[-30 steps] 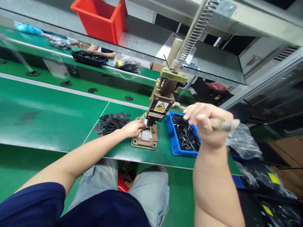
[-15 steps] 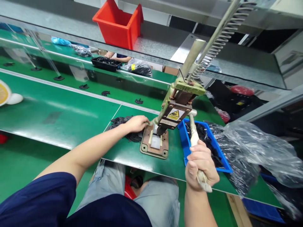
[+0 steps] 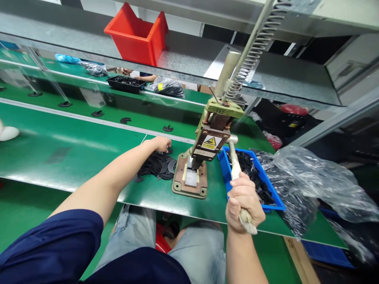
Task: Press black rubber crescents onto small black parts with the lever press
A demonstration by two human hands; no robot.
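My right hand (image 3: 245,203) is wrapped around the cloth-covered lever (image 3: 235,159) of a green hand press (image 3: 211,134). Under the press head, a pale block (image 3: 191,177) sits on the brown base plate (image 3: 177,190), with no hand near it. My left hand (image 3: 162,144) is at the far edge of a pile of flat, curved black plastic parts (image 3: 156,165), left of the press. Its fingers are curled down, and a dark bit shows at the fingertips; what they hold is too hidden to name.
Right of the press stands a blue bin (image 3: 274,197) of black parts, beside clear plastic bags (image 3: 319,177). Single black parts lie along the green belt (image 3: 109,125) behind. A red bin (image 3: 137,39) stands on the shelf above. Across the belt, another person's hands are near a black tray (image 3: 126,88).
My left hand has moved away from the press base, left and back over the pile, uncovering more black parts. My right hand keeps hold of the lever. The view has shifted slightly.
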